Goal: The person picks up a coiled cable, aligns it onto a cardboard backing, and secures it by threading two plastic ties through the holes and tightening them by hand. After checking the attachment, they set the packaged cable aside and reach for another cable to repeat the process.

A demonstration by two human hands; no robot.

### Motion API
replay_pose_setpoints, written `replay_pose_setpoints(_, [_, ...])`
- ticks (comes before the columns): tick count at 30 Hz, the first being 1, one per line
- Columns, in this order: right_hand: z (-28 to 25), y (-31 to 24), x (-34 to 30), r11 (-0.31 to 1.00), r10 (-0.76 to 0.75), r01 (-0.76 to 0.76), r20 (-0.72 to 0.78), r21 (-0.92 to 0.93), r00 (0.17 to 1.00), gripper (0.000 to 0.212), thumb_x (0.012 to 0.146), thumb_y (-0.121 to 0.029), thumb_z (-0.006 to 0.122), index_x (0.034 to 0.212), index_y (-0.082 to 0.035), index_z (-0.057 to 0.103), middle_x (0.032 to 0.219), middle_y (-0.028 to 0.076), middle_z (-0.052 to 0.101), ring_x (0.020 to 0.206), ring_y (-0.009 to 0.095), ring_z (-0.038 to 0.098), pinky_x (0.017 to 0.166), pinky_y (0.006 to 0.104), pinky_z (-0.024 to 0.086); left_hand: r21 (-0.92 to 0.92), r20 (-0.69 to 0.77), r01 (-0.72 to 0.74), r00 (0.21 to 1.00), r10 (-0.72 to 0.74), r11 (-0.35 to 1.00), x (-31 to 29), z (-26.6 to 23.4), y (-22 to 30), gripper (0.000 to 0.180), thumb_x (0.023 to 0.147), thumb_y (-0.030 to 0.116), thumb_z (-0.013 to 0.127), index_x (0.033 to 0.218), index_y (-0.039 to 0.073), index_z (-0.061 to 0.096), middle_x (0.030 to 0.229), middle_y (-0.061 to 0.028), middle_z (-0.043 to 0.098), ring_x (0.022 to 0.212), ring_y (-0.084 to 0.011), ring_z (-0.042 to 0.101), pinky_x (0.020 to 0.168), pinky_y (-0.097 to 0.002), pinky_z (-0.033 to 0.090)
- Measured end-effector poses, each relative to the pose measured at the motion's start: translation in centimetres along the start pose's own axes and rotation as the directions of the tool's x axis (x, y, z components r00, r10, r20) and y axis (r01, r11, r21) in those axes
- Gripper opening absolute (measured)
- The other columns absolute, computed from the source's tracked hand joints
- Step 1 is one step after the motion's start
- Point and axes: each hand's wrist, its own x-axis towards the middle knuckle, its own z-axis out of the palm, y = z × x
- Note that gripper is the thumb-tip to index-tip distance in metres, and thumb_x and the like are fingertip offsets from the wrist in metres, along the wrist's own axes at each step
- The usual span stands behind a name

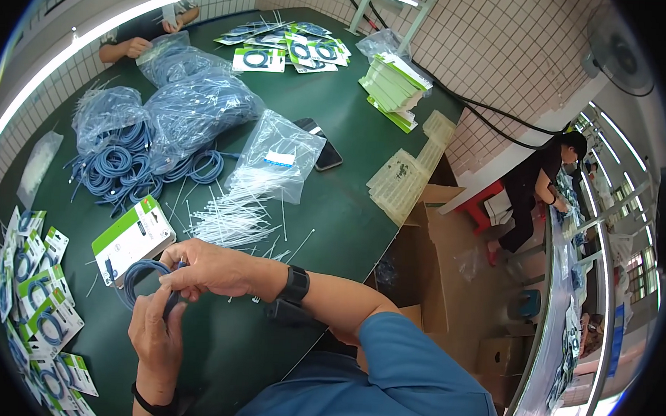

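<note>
Holding the cable coil (127, 282): you have it gathered over the near left part of the desk (347, 223), apparently so its loops cannot spring apart.
Right hand (208, 268): thumb and fingers are pinched together on the coil's upper right, likely steadying the bundle while most of the ring sits free.
Left hand (154, 330): closed on the coil's lower right from beneath, probably as a counter-hold; exactly where your fingertips meet it is partly hidden.
Card stack (138, 238): white and green, lying just beyond the coil, perhaps so you need hardly reach for it.
White ties (232, 222): spread loose near the mouth of their clear bag (290, 176), maybe so single ones come away easily.
Blue cables (119, 161): heaped farther off beside larger clear bags (203, 109), which presumably keep the bulk contained.
Carded coils (49, 322): piled at your left, seemingly to keep them apart from the loose cables.
</note>
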Motion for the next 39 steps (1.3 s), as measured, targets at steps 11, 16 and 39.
replay_pose_setpoints(11, [2.2,-1.6,-0.5,0.964,-0.102,0.099,0.004,-0.245,0.995,0.044,0.1,-0.024,0.073,0.134,-0.002,0.056,0.099,0.008,0.066,0.078,0.012,0.064,0.071,0.0264,0.055,-0.142,-0.02,0.201,0.978,-0.206,0.969,0.8,-3.0,0.4,0.021,0.081,-0.008,0.082,0.097,-0.002,0.07,0.089,-0.0156,0.071,0.077,-0.0285,0.069,0.066,-0.035,0.054])
replay_pose_setpoints(16, [3.0,-3.3,-2.2,0.467,-0.562,0.424,0.111,-0.776,0.82,0.069,0.087,-0.014,0.082,0.148,-0.005,0.051,0.123,0.015,0.062,0.097,0.023,0.069,0.082,0.0343,0.058,-0.205,0.037,0.125,0.992,-0.12,0.971,1.8,-3.8,-0.2,0.021,0.08,-0.007,0.083,0.094,-0.001,0.069,0.088,-0.0146,0.071,0.075,-0.0272,0.07,0.064,-0.0334,0.055])
replay_pose_setpoints(39, [2.5,-3.8,-2.8,0.39,-0.134,0.415,0.395,-0.822,0.909,0.034,0.082,-0.016,0.086,0.106,-0.003,0.064,0.09,0.013,0.068,0.08,0.035,0.071,0.07,0.0421,0.056,-0.17,0.356,-0.202,0.9,0.252,0.964,0.7,-4.9,-1.0,0.034,0.078,0.003,0.076,0.112,0.006,0.072,0.101,-0.0075,0.066,0.082,-0.0238,0.065,0.057,-0.0343,0.052])
